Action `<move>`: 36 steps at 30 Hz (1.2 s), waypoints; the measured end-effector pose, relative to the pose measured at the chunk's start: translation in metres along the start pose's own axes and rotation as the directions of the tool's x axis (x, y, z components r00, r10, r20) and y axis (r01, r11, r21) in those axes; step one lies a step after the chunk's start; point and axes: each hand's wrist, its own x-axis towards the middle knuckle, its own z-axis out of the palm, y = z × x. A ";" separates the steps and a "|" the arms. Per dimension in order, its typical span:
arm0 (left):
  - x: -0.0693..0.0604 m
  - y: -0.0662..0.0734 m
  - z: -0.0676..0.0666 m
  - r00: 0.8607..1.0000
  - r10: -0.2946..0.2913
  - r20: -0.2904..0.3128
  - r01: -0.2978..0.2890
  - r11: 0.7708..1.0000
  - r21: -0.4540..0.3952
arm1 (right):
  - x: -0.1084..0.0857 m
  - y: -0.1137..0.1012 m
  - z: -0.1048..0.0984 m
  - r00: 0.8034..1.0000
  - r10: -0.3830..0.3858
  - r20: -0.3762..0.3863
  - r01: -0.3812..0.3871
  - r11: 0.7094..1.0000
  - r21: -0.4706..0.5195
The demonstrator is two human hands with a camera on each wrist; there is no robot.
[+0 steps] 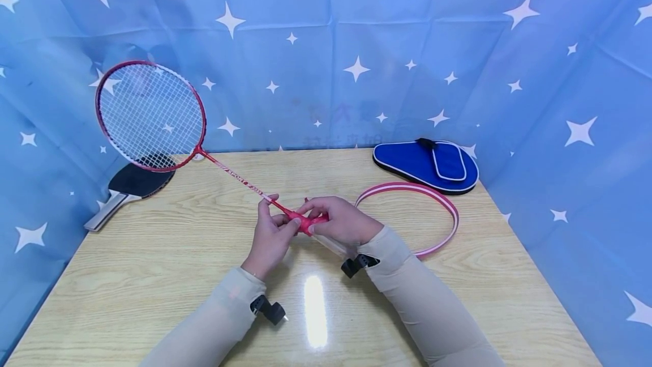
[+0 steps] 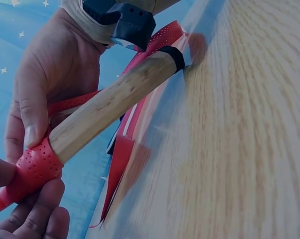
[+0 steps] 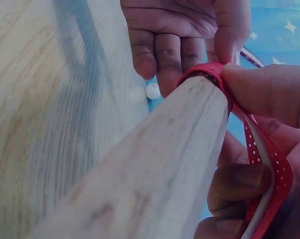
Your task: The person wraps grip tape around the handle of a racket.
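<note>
A red and white badminton racket (image 1: 239,178) is held aslant above the table, its strung head raised at the left. My left hand (image 1: 272,238) grips it around the cone above the handle, partly under the red wrap. The wooden handle (image 2: 110,107) is bare below a few turns of red perforated grip tape (image 2: 34,167). With thumb and fingers, my right hand (image 1: 340,221) pinches the tape against the handle's upper end. A length of tape (image 3: 279,184) runs back through the right fingers. In the left wrist view a black band (image 2: 173,57) circles the handle's butt.
On the wooden table (image 1: 153,276), a loop of pink-red tape with a pale stripe (image 1: 455,217) curves at the right. A blue paddle case (image 1: 407,160) lies behind it. At the left back rests a black table tennis bat (image 1: 137,180). A starry blue cloth (image 1: 305,61) backs the table.
</note>
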 end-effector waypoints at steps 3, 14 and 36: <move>0.000 0.000 0.001 1.000 -0.004 -0.003 0.004 1.000 0.007 | 0.000 0.000 0.000 1.000 -0.001 -0.004 0.001 1.000 -0.006; -0.001 -0.001 0.001 1.000 -0.007 -0.002 0.007 1.000 -0.013 | -0.001 -0.001 0.000 1.000 -0.021 -0.020 0.019 0.998 -0.066; -0.002 -0.002 0.001 1.000 -0.004 0.004 0.004 1.000 0.005 | 0.001 0.004 -0.002 0.998 -0.063 -0.006 0.063 0.997 -0.046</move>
